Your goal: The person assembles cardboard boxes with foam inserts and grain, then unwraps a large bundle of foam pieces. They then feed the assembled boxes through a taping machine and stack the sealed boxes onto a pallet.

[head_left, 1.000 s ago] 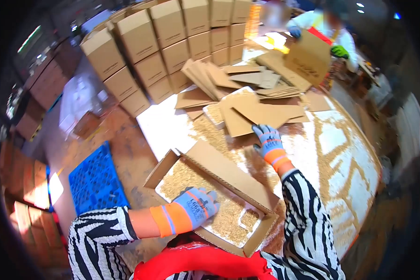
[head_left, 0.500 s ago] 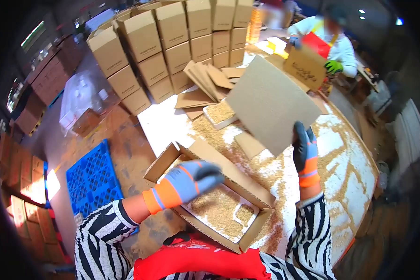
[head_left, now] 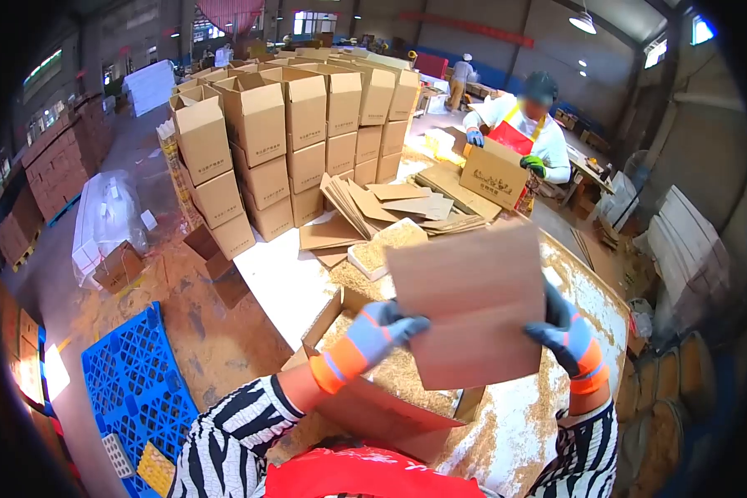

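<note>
Fingers (head_left: 402, 325) of the left hand (head_left: 378, 330) are curled shut over the left edge of a cardboard sheet (head_left: 473, 299); the right hand (head_left: 571, 339) is clamped likewise on the opposite edge. By this two-sided grip the sheet is held flat and steady, raised directly above an open carton (head_left: 365, 411). The carton's flaps are folded outward, so that its husk-like filling (head_left: 398, 375) is exposed. The carton is set at the near edge of the surface (head_left: 278, 278), within easy reach. Further off, flattened cardboard blanks (head_left: 390, 203) are piled beside a foam tray (head_left: 382, 247). Beyond, cartons (head_left: 290, 141) are stacked in columns, and another box (head_left: 494, 174) is handled by a co-worker (head_left: 519, 124).
</note>
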`<state>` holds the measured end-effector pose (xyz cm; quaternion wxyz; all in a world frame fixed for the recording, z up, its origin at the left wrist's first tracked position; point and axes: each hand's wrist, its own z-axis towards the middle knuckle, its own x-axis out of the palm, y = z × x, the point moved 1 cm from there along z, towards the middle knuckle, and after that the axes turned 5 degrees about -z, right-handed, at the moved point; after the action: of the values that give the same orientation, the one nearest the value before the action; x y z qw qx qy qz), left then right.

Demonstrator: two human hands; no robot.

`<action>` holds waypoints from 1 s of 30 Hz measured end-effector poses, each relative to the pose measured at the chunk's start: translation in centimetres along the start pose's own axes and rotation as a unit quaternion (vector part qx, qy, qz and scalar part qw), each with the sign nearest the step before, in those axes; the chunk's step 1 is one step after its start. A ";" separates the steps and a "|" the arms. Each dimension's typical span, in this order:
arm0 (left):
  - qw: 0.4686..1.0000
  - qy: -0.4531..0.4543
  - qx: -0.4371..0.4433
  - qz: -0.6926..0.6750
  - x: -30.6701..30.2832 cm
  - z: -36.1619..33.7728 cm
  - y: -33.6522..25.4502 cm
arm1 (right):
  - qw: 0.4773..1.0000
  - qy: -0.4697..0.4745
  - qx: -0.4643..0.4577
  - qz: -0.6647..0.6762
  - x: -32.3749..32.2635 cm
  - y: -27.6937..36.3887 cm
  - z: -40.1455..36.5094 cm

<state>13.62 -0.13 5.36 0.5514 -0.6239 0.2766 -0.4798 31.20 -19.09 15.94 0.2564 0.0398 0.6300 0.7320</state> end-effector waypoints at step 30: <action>0.948 -0.190 0.079 0.244 -11.5 -3.6 8.2 | 0.747 0.016 -0.059 -0.662 13.9 -6.4 3.1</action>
<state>7.44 6.48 -6.08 0.7413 -0.5715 0.2721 -0.2230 22.43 -9.86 6.90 0.6683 -0.4139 0.4577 0.4153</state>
